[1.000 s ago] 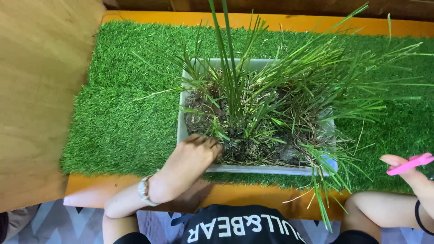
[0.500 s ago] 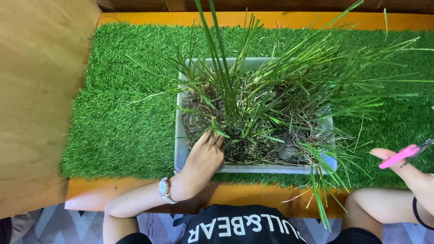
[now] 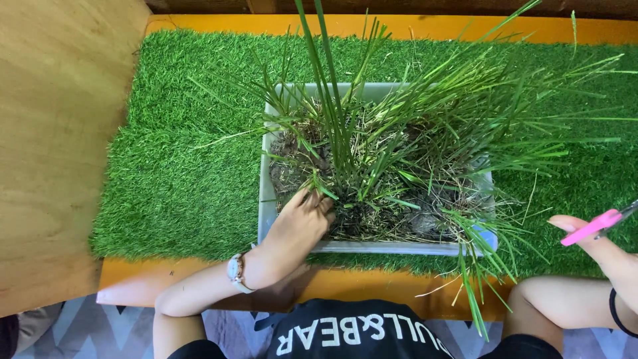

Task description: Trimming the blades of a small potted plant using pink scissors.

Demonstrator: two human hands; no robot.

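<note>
A grey plastic tray (image 3: 267, 199) filled with soil and tall green grass (image 3: 399, 133) sits on an artificial turf mat (image 3: 179, 166). My left hand (image 3: 292, 229), with a watch on the wrist, reaches over the tray's near left corner; its fingers are down among the grass stems near the soil, closed around the base of a clump. My right hand (image 3: 601, 249) is at the right edge, off the tray, holding pink-handled scissors (image 3: 595, 226) whose blades run out of frame.
The turf lies on an orange table (image 3: 372, 286) whose near edge is right in front of my knees. A plywood panel (image 3: 53, 146) stands along the left. Long grass blades hang over the tray's right and near sides.
My left hand has pushed further into the tray, from its rim up to the grass stems. My right hand with the scissors has shifted slightly left and down.
</note>
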